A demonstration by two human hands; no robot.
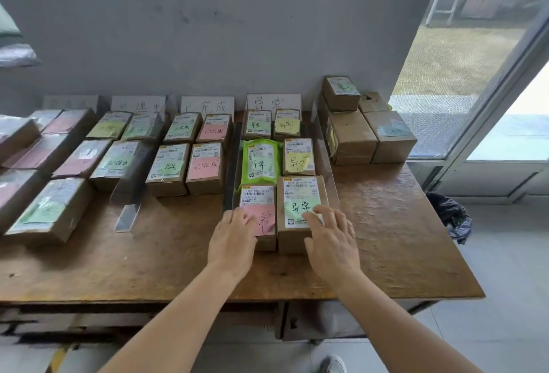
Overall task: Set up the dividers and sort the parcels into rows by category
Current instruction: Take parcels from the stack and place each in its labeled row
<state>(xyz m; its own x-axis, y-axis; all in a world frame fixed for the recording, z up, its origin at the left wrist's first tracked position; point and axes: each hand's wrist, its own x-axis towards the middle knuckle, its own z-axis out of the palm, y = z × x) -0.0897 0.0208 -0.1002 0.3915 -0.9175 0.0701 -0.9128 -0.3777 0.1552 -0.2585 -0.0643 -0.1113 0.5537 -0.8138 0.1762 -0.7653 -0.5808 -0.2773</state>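
At six o'clock in the right-hand row on the worktop (166,257), two stiff, seemingly light boxes: left hand (233,242) presses the pink-noted box (261,209), right hand (332,239) the green-noted box (300,194), each grip spread flat. Best taken by the sides.

I see a worn, matt brown wooden table (386,239) with a rough, scuffed top. The brown cardboard parcels (300,212) look dull, their white paper labels smooth. One glossy green plastic mailer bag (260,161) shines, and the clear acrylic divider (130,197) looks slick, glassy.
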